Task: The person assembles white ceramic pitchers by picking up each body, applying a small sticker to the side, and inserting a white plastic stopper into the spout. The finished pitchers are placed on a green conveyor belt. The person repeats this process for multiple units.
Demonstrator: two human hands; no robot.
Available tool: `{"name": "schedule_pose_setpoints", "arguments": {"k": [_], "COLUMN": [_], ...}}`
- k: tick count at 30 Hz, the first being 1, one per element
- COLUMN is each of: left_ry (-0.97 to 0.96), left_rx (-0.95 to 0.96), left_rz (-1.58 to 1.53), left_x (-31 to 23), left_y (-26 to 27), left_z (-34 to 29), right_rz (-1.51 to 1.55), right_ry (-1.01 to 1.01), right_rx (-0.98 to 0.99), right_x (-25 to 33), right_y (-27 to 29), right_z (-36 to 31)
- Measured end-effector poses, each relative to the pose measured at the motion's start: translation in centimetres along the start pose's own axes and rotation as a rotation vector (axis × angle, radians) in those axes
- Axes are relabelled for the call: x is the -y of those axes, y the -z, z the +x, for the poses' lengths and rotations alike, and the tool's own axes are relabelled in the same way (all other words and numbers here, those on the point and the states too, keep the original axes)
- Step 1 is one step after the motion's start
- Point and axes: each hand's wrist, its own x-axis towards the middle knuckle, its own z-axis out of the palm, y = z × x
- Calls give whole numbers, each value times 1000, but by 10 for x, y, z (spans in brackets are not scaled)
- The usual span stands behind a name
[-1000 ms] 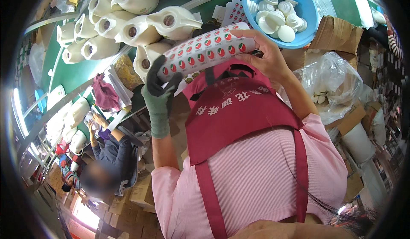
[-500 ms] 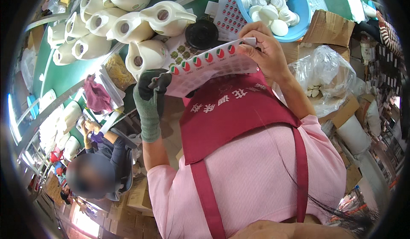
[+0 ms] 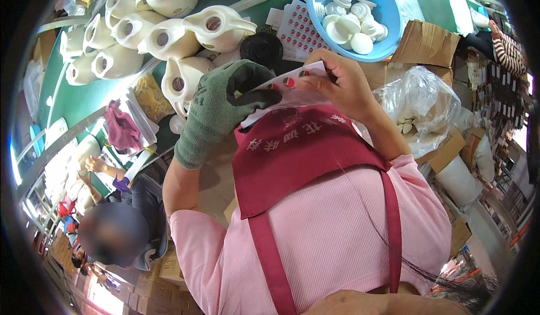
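Observation:
A sheet of red-and-green stickers (image 3: 302, 94) is held up in front of my apron, between my two hands. My left hand (image 3: 222, 104), in a grey-green knit glove with dark palm and fingers, closes over its left part and hides many stickers. At the sheet's upper right corner, my bare right hand (image 3: 344, 81) pinches the edge between thumb and fingers. Beyond the glove stands the nearest cream ceramic pot (image 3: 190, 70), with a spout and an open mouth. A black round disc (image 3: 261, 48) lies on the table just past the sheet.
Several more cream pots (image 3: 169, 36) crowd the green table at far left. A blue basin (image 3: 392, 36) of white lids (image 3: 351, 25) stands far right, beside another sticker sheet (image 3: 301, 29). A cardboard box (image 3: 424, 45) and plastic bag (image 3: 422, 104) sit right. Another person (image 3: 140, 194) works at left.
My left hand has moved right along the sheet and now covers much of its sticker row. The right hand has come slightly nearer. At left, the other person's hands have shifted left.

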Motion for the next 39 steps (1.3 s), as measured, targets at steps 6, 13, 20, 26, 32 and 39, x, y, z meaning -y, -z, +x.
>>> {"name": "schedule_pose_setpoints", "arguments": {"k": [6, 13, 20, 26, 32, 39], "left_ry": [-35, -144, -71, -125, -152, -257], "left_rx": [58, -21, 13, -30, -37, -53], "left_rz": [126, -23, -52, 9, -11, 88], "left_x": [-6, -5, 2, 7, 12, 21], "left_y": [1, -8, -7, -9, -15, -18], "left_z": [7, 8, 8, 7, 8, 8], "right_rz": [145, 158, 184, 195, 108, 36], "right_ry": [-16, 8, -57, -110, -138, -130], "right_rx": [-26, -104, 53, 72, -38, 1], "right_x": [1, 7, 22, 8, 13, 9], "right_y": [1, -5, 3, 3, -1, 3], "right_z": [3, 9, 13, 12, 14, 13]}}
